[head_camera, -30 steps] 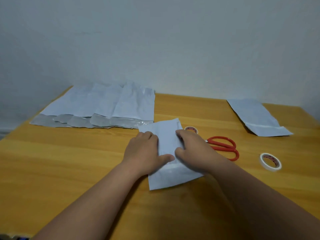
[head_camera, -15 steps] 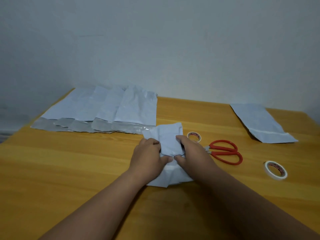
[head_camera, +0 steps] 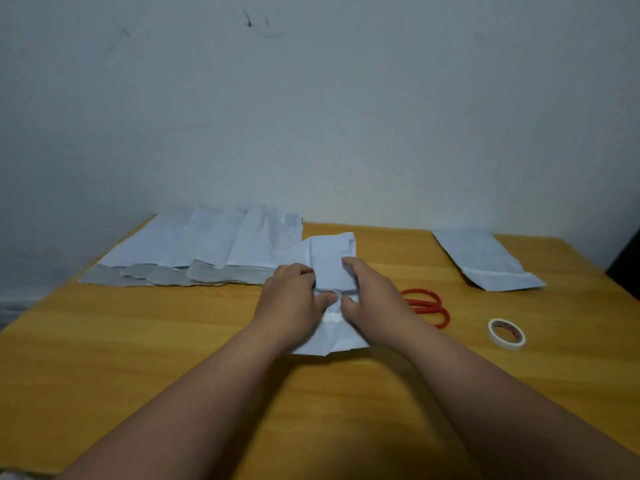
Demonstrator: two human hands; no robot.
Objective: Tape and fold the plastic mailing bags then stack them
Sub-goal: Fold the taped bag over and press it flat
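Between our two hands sits one mailing bag (head_camera: pixel 331 268), mid-table, and both hands are on it. Our left hand (head_camera: pixel 292 299) curls its fingers over the bag's left edge with the thumb pressing onto the face; our right hand (head_camera: pixel 372 296) mirrors it on the right edge, thumb tip nearly meeting the left thumb. So both are gripping the bag, pinching its sides inward. It looks white and crumpled, narrowed where we squeeze it, with a paler band across it just below the thumbs and its near end fanning out flat on the wooden table (head_camera: pixel 138 341).

Counting outward now: one pair of red-handled scissors (head_camera: pixel 427 304) lies just beyond our right wrist, partly hidden by it. One roll of tape (head_camera: pixel 506 333) sits further right, well apart from the scissors. One flat white bag (head_camera: pixel 485 263) lies alone at the far right, its folded flap toward us. Over on the far left we have a row of overlapping bags (head_camera: pixel 207 251), white with grey strips along their near edges; we count about four, though the overlap makes that unsure.
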